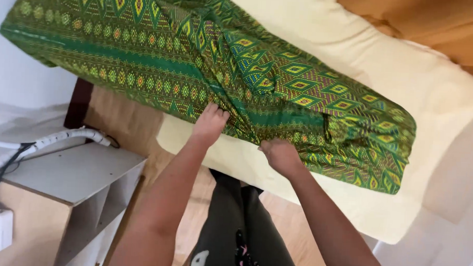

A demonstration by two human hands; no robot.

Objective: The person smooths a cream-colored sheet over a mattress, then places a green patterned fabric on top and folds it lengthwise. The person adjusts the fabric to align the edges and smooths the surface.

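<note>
Fingers of the left hand (pixel 209 124) lie spread and flat, pressed down on the near edge of the green patterned cloth (pixel 223 64), not pinching it; those of the right hand (pixel 281 155) are curled together at the same hem, and from this angle I cannot tell whether they grip a fold or only rest knuckles-down against it. From the head view, the one view given, the cloth lies draped across a pale cream mattress (pixel 432 87), running from the upper left, where it hangs past the mattress edge in front of a white wall, down to the right, where it ends in a bunched, folded corner. It looks thin, woven and limp: it creases along a ridge through its middle and follows the surface beneath, so it should be light, soft and not at all fragile, though likely to slide on the smooth bedding and to sag wherever it is unsupported. The hem and the corners seem the best places to take hold, since a pinch there would carry a whole edge. Its ground is deep green, crossed by bands of small diamonds in yellow, red and purple, with a plainer green stripe along its length. A light wooden shelf unit (pixel 72 179) stands at the left, with a white ribbed hose (pixel 63 136) and dark cables lying on it.
</note>
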